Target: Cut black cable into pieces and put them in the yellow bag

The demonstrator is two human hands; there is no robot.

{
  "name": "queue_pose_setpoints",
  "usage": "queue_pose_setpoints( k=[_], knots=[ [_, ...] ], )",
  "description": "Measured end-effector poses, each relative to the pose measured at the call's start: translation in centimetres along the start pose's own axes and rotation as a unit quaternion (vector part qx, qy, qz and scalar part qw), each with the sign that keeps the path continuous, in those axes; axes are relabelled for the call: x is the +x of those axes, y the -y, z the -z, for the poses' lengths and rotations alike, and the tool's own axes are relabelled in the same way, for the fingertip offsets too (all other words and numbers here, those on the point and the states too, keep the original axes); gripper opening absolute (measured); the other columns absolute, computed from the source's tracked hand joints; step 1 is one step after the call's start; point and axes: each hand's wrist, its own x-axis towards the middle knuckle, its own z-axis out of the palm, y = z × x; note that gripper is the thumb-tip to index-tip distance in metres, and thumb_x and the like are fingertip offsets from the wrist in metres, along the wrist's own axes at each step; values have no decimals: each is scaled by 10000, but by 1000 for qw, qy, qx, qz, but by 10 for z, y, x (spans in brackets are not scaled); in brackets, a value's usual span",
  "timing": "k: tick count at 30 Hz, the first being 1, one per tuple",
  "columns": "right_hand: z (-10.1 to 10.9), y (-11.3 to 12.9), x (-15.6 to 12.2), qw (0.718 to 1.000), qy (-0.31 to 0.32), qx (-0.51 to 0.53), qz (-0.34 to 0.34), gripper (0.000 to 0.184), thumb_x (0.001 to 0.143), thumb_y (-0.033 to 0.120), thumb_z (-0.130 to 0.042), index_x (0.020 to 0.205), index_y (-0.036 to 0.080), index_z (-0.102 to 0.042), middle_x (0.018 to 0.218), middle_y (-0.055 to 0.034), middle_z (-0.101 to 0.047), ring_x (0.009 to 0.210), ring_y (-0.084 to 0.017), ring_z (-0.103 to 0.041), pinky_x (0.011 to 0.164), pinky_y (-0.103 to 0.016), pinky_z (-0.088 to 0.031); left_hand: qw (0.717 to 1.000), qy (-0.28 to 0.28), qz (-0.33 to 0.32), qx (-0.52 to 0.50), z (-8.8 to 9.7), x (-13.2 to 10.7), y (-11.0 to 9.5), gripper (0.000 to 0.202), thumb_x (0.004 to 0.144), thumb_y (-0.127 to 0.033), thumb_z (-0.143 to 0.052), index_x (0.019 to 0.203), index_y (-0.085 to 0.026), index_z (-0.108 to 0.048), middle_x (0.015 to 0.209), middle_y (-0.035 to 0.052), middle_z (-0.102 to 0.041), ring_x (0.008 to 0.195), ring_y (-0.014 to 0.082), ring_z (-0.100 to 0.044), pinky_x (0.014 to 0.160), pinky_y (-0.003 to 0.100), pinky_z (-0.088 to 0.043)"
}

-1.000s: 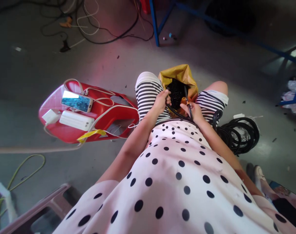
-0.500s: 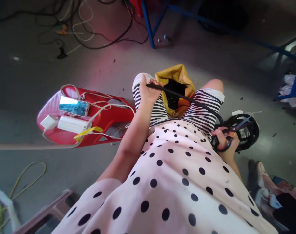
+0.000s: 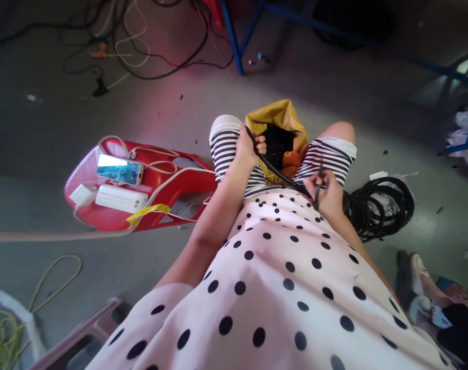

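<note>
My left hand [image 3: 249, 146], above the striped shorts, is closed around the upper end of a black flexible tube [image 3: 274, 168]. From there the tube slants down across my lap to my right hand [image 3: 329, 198]. Scissors with dark handles and an orange pivot [image 3: 319, 181] sit in that right hand, their blades pointing away and blurred. Whether its fingers also grip the tube I cannot tell. Between my knees stands a yellow bag [image 3: 273, 110], its mouth open, with short black pieces [image 3: 279, 146] inside. A coil of the black tube [image 3: 401, 205] lies to the right.
On my left a red plastic stool [image 3: 103, 221] carries a phone [image 3: 119, 169], a white power bank [image 3: 121, 199] and cables. A blue metal frame [image 3: 234, 46] stands ahead. Loose cables [image 3: 160, 77] spread over the floor. Another person's foot [image 3: 418, 264] shows at lower right.
My right hand with the scissors has moved left and up from the coil onto my lap. My left hand has shifted slightly right, and the tube between the hands hangs steeper.
</note>
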Motion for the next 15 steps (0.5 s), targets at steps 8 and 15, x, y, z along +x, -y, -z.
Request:
queue_pose_setpoints(
  k=[8,15],
  knots=[
    [-46,-3,32,984,125,111,-64,533,687,648,-918,863,236,-629,780,-1,-652,736,-209,-593,756,-376,-524,995,-58,-79,-16,-11,2,17,504,1129,-681,-436,929,-227,-522,632,-54,-480,481,85,-482,505,197,-428],
    [-48,8,45,944,258,174,-106,654,656,752,-954,788,236,-575,700,19,-577,654,-173,-537,612,-321,-437,986,20,-85,145,6,-5,28,440,1024,-660,-693,986,-251,-535,597,-98,-388,418,61,-341,406,172,-204]
  ],
)
